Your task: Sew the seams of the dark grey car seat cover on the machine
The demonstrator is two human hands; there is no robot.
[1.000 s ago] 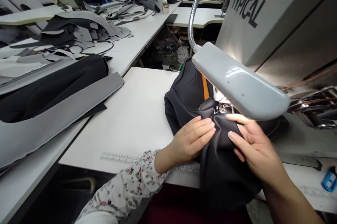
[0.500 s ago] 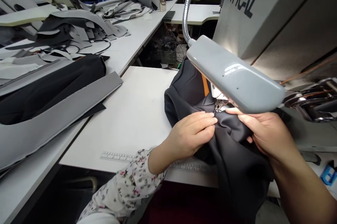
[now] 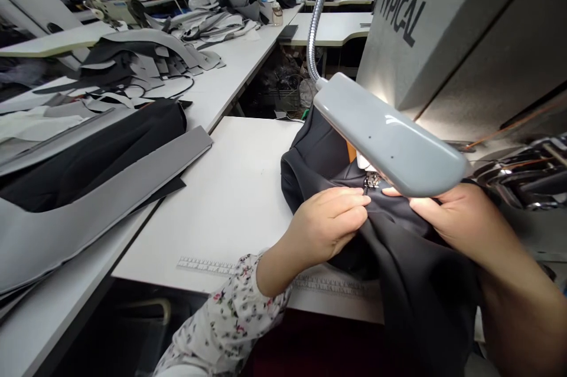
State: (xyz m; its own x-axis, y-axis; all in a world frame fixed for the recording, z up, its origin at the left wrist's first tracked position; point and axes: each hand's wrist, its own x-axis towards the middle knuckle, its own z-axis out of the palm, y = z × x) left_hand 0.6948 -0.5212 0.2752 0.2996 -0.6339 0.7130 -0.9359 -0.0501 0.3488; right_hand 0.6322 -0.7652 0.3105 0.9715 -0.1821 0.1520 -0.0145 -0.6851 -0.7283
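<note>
The black fabric [image 3: 398, 247] is pinched by both closed hands, the left hand [image 3: 330, 223] and right hand [image 3: 456, 217] flanking its fold just before the presser foot [image 3: 371, 181], on the surface [image 3: 230, 188].

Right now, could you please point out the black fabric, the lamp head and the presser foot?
black fabric [image 3: 398, 259], head view, draped fold.
lamp head [image 3: 390, 140], head view, grey shell.
presser foot [image 3: 371, 181], head view, metal part.

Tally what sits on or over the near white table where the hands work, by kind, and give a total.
Hands: 2, left hand and right hand, both on the fabric
Black fabric piece: 1
Grey lamp head: 1
Printed ruler strip: 1
Total: 5
</note>
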